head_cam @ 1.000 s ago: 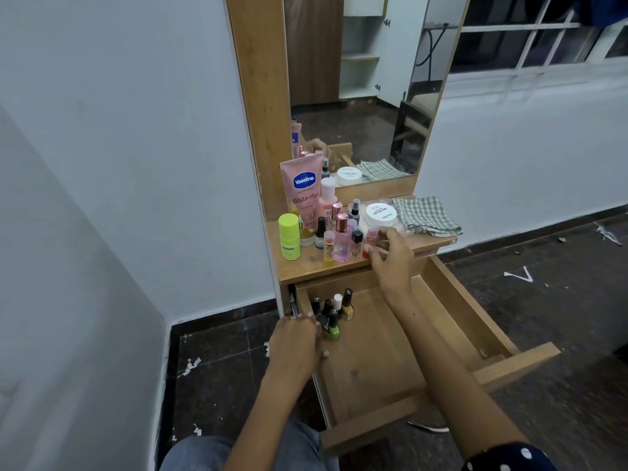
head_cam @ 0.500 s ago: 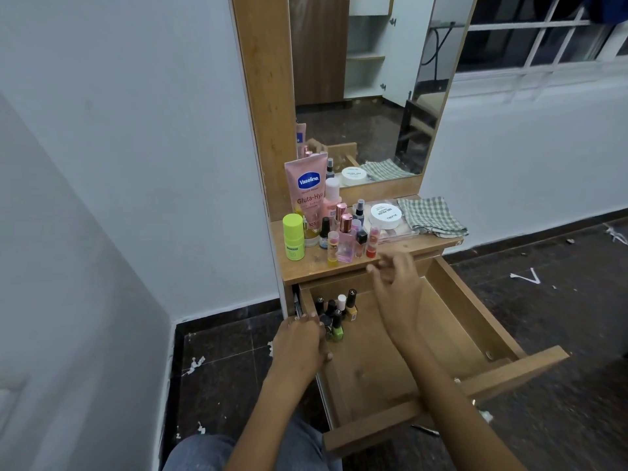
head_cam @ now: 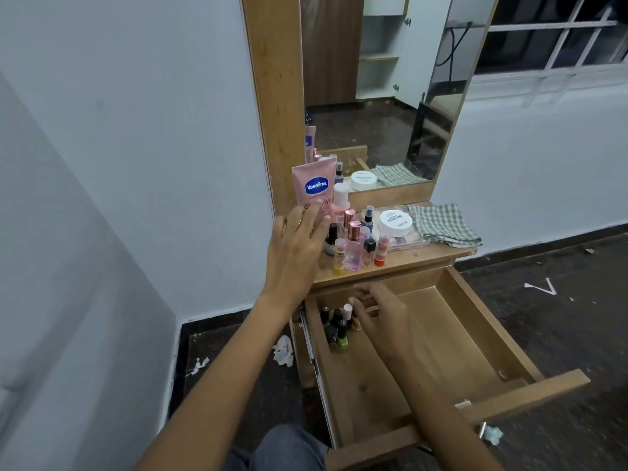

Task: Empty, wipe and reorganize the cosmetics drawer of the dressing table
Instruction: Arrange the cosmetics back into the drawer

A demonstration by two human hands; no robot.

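A pale blue-white wall (head_cam: 136, 130) fills the left of the room, meeting a dark floor (head_cam: 560, 317) strewn with scraps of paper; a wood-framed mirror (head_cam: 380, 96) rises above the small wooden surface (head_cam: 401, 263) of the dressing table. At the left of that surface the left hand (head_cam: 297, 239) reaches forward with its fingers straight and spread, their tips in front of the lower part of the pink Vaseline tube (head_cam: 316, 188), which stands upright against the mirror frame; whether they touch it cannot be told. Just right of the tube stands a crowd of small bottles (head_cam: 353, 246), among them a pink one with a rose-gold cap, a yellow-based stick and a red-based one. Further right a round white jar (head_cam: 395, 221) lies on a flat clear case, and a checked cloth (head_cam: 441, 224) lies folded at the right end. Below, the cosmetics drawer (head_cam: 475, 334) is pulled well out. In its back left corner stands a cluster of nail polish bottles (head_cam: 338, 329), a green one nearest. The right hand (head_cam: 380, 312) is inside the drawer just beside them, fingers curled; whether it holds anything cannot be told. The rest of the drawer floor is bare wood.
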